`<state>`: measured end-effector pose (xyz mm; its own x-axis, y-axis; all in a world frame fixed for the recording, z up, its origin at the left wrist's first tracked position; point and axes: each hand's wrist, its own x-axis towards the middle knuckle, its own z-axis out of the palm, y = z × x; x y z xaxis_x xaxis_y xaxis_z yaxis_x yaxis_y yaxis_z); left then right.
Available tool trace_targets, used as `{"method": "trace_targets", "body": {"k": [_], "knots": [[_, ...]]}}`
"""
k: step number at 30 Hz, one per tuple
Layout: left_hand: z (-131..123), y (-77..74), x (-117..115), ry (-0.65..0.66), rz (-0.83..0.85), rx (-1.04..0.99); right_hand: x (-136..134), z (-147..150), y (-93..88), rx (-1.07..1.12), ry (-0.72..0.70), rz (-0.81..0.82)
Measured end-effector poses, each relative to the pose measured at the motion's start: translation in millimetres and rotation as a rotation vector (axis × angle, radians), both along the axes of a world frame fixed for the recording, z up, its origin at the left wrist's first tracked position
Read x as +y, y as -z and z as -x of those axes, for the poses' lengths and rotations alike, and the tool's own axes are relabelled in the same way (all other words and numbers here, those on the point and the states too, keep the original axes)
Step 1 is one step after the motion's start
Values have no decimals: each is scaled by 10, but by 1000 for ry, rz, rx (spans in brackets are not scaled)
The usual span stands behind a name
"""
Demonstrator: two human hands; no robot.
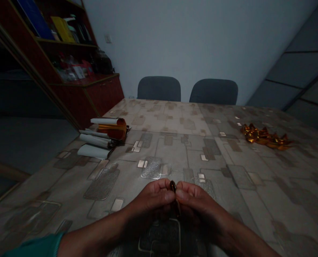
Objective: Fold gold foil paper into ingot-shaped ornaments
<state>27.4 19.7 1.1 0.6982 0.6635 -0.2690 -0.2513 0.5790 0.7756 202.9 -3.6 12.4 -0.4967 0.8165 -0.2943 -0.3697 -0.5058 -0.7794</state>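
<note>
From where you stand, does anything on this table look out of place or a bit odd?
The crumpled gold foil stands out: it lies in a loose, tangled heap on the patterned tablecloth, away from everything else. The rolled white papers look slightly untidy too, lying unevenly in a loose pile.

Left hand [148,201] and right hand [197,203] pinching a dark piece [173,186], over the tabletop's [175,157] near edge, paper rolls [96,141] left, gold foil [264,137] right
</note>
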Motion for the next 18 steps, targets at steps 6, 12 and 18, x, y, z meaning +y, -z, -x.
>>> {"method": "trace_targets", "body": {"k": [6,12,18], "knots": [[-20,-27,12,-7,-42,20,-2,-1,20,-1,-12,-1],[-6,-55,11,-12,-36,-22,-7,-20,34,-4,-15,20],[-8,-109,11,-42,30,-60,30,-57,-37,-52,39,-24]]}}
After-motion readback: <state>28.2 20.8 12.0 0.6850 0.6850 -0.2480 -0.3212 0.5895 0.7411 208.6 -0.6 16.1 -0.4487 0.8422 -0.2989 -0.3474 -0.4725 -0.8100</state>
